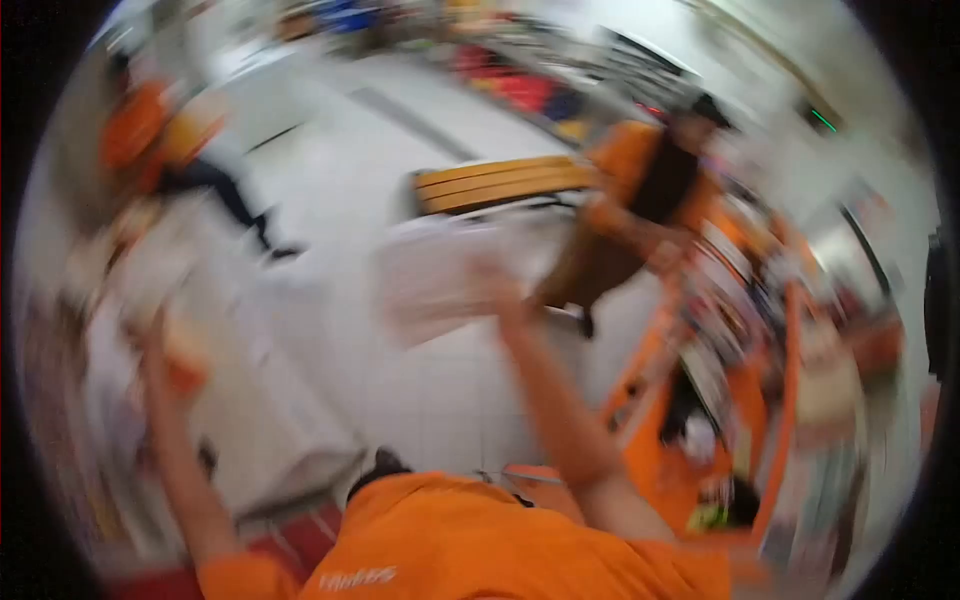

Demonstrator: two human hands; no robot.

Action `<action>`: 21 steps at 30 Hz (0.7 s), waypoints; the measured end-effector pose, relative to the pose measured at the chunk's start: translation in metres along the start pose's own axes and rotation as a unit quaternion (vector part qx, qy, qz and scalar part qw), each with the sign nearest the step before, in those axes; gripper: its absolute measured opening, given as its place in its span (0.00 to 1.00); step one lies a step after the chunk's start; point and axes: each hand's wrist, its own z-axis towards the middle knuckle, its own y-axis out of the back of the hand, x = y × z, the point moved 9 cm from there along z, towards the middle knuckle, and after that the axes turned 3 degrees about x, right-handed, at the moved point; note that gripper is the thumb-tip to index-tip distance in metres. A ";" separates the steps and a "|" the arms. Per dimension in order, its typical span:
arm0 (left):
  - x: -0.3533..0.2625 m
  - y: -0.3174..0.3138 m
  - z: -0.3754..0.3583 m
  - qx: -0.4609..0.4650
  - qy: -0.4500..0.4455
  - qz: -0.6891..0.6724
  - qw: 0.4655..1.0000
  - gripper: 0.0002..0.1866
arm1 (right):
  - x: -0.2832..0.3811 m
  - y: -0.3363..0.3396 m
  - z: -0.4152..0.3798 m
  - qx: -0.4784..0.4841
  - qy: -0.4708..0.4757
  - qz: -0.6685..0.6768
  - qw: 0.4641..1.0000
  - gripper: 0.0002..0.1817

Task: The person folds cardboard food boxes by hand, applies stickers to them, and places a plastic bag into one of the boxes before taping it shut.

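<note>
My right hand (pixel 492 284) is stretched out in front of me, smeared by motion. It grips the edge of a pale, flat, roughly rectangular packet (pixel 425 285) held above the tiled floor; blur hides what kind it is. My left hand (pixel 148 330) reaches out to the left, beside a white bag-like bundle (pixel 112 370) and a small orange thing (pixel 185 362). Its fingers are too blurred to show whether they hold either one.
A white table (pixel 270 420) stands at my left and a cluttered orange counter (pixel 645 440) at my right. A slatted wooden bench (pixel 500 183) is ahead. One person in orange (pixel 140 130) is far left; another person (pixel 630 190) leans at the counter.
</note>
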 end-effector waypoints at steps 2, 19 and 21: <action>0.049 0.016 0.005 -0.152 0.061 0.031 0.986 0.67 | 0.091 -0.092 -0.044 -0.018 0.116 0.105 0.987 0.16; 0.027 -0.020 -0.084 -0.008 -0.068 0.054 0.996 0.23 | 0.004 -0.316 0.001 0.089 -0.031 0.044 0.995 0.22; -0.005 0.029 -0.094 -0.143 -0.094 0.149 0.974 0.19 | 0.047 -0.344 -0.002 0.110 0.056 0.138 0.983 0.22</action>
